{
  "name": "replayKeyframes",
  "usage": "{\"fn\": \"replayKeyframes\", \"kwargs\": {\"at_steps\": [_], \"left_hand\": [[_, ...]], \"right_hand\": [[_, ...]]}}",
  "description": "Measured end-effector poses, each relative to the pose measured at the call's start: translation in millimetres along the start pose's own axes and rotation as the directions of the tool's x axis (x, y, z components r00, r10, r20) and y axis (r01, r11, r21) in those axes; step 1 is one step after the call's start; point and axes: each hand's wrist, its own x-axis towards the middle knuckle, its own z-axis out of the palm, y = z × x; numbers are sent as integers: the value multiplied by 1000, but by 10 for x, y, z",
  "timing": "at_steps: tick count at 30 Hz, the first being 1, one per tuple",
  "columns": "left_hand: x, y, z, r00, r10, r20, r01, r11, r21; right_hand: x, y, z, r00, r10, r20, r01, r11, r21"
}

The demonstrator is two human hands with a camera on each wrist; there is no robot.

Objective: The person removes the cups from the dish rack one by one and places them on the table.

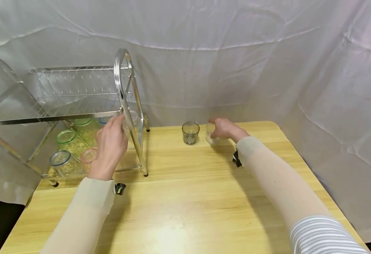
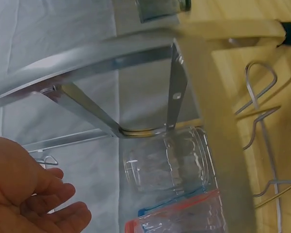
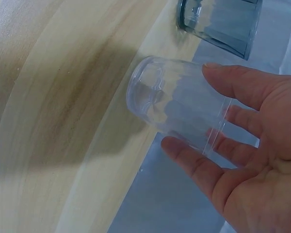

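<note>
- At far left: two-tier metal rack (image 1: 117, 76) standing on the wooden table (image 1: 185, 197), with a group of glasses on its lower tier; by appearance, the settled portion of the work.
- Within that group: blue-rimmed glass (image 1: 64, 165) at the front left, green-rimmed glasses (image 1: 69, 144) behind and beside it, then red-rimmed glass (image 1: 88, 157) near the front; further rims partly covered by the hand, hence no sure count.
- At the rack's right end: left hand (image 1: 110, 144) by the upper tier's front rail, fingers loosely curled in the left wrist view, with nothing seen in hold; contact with the rail impossible to tell.
- Inside the same end: colourless glass (image 2: 160, 165), also on the lower tier.
- Right of the rack: grey glass (image 1: 190, 134) upright on the table, near its back edge, untouched and outside the rack; judged as outstanding.
- Farther right, just beside the grey one: clear glass (image 3: 179, 97), likewise outside the rack; whether lifted or resting, not certain.
- Around the upper part of that glass: right hand (image 1: 225, 128), thumb and fingers closed about opposite sides; placement judged unfinished.
</note>
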Motion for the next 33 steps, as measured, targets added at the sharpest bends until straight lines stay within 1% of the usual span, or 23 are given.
{"fn": "replayKeyframes", "kwargs": {"at_steps": [3,5,6,8,10,11,12,13,15,16,18,19,20,22,24,26,28,31,32,33], "left_hand": [[100,-38,48,1000,-4,27,3,1000,20],[164,-66,82,999,12,48,-14,999,53],[194,-79,97,998,31,63,-36,996,82],[253,-104,120,990,91,106,-106,983,148],[304,-117,130,979,114,169,-144,973,179],[330,-121,134,972,112,206,-150,972,180],[357,-123,137,965,96,245,-141,975,172],[382,-124,138,958,61,281,-104,984,143],[429,-121,145,941,15,339,-56,992,111],[453,-123,152,933,8,361,-50,993,105],[499,-132,170,922,23,387,-70,991,110],[515,-137,179,919,34,392,-84,990,112],[528,-141,190,917,55,396,-114,986,126],[548,-154,214,916,45,397,-101,987,121],[561,-160,236,916,12,401,-62,992,114],[571,-171,252,911,-27,411,-19,994,107],[580,-180,266,908,-47,416,1,994,110],[595,-186,280,907,-52,417,4,993,115],[599,-186,282,908,-44,418,-11,992,129],[602,-184,284,910,-43,413,-12,991,130]], "right_hand": [[7,13,5,1000,2,2,-2,1000,7],[8,18,4,1000,1,2,-1,1000,14],[7,18,5,1000,-1,0,1,1000,15],[7,16,6,1000,-6,-2,6,1000,20],[3,9,7,1000,-10,-5,10,1000,24],[7,6,8,1000,-7,-5,7,1000,24],[11,5,10,1000,-8,-7,8,1000,22],[14,4,11,1000,-6,-6,6,1000,27],[24,9,16,1000,-4,-4,4,1000,28],[30,11,19,1000,-5,-6,5,1000,24],[40,15,28,1000,-11,-11,12,1000,18],[44,16,34,1000,-14,-13,14,1000,12],[48,16,42,1000,-15,-14,15,1000,7],[52,16,52,1000,-15,-16,14,1000,-4],[56,18,58,1000,-9,-11,9,1000,-10],[54,15,57,1000,-3,-3,3,1000,-8],[52,13,51,1000,-2,-3,2,1000,-14],[50,19,38,1000,-3,-11,3,1000,-23],[51,23,34,1000,-4,-13,4,1000,-25],[53,26,31,1000,-5,-16,5,1000,-28]]}}
